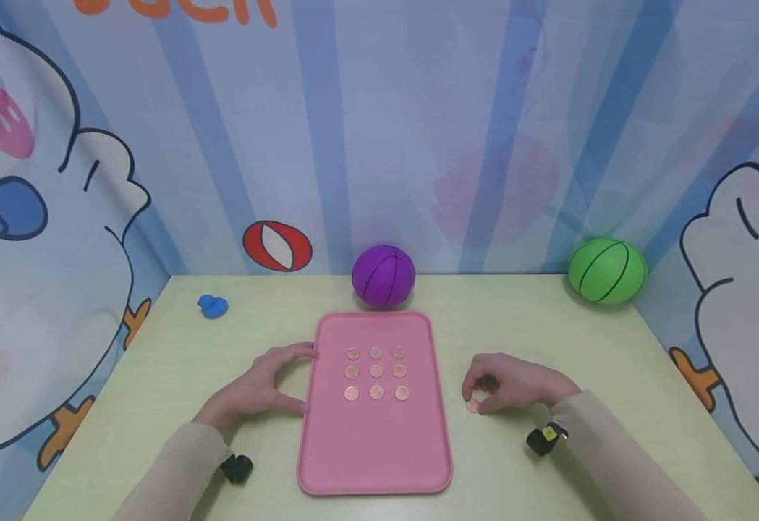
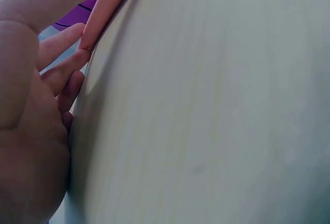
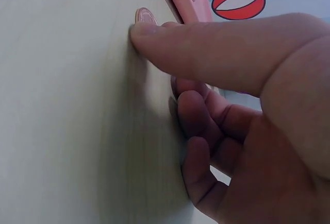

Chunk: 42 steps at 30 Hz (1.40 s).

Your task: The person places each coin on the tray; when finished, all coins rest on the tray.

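Note:
A pink tray (image 1: 374, 449) lies on the table with several copper-coloured coins (image 1: 375, 371) set out in neat rows on its upper half. Beside it on the right, my right hand (image 1: 509, 382) pinches another coin (image 3: 146, 16) between thumb and fingertips, low at the tabletop. In the right wrist view the thumb covers part of this coin, and the other fingers curl beneath the palm. My left hand (image 1: 263, 383) spreads thumb and fingers along the tray's left edge, fingertips touching the rim. The left wrist view shows those fingertips against the pink rim (image 2: 105, 13).
A purple ball (image 1: 383, 276) sits just behind the tray. At the table's back right corner is a green ball (image 1: 607, 271), and a small blue duck (image 1: 213, 306) stands at the back left. A printed curtain (image 1: 392, 130) hangs along the back edge.

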### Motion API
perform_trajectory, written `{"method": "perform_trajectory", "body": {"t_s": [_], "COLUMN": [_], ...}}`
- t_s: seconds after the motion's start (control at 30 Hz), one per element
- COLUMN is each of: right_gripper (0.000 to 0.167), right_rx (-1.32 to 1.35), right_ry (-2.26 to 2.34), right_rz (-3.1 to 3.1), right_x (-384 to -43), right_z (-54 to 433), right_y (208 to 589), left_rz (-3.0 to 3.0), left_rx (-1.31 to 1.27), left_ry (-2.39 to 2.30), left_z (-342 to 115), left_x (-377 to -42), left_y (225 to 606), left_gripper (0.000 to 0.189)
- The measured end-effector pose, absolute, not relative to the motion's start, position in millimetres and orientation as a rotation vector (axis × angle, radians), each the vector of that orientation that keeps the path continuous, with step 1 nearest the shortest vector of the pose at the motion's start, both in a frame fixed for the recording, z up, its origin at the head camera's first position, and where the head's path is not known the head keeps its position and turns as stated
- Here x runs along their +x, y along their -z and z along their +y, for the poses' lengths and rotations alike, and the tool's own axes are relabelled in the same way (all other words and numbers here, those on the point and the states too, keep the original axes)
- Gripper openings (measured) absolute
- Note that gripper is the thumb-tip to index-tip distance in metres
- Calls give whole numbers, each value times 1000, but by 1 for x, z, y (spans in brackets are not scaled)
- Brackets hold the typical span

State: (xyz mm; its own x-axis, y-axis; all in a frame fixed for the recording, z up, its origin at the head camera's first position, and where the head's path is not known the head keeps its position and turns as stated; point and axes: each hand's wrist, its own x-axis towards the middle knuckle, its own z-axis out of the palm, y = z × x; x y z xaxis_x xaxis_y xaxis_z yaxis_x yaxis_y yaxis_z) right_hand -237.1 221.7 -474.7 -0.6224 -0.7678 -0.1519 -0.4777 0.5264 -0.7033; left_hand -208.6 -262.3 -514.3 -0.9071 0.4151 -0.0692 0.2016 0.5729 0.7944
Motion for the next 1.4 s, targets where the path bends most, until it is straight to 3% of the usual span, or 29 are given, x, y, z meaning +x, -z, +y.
{"method": "perform_trajectory", "body": {"t_s": [1.0, 1.4], "right_gripper": [15, 21], "right_rx": [-1068, -1123], "right_ry": [781, 796], "right_rz": [2378, 2337], "right_x": [-234, -231], "right_z": [213, 205], "right_y": [470, 470], "left_rz": [2558, 2565], "left_rx": [511, 508], "left_ry": [-1259, -1247], "left_z": [-261, -262], "left_x": [-207, -209], "left_y": [513, 515], "left_gripper": [92, 93]}}
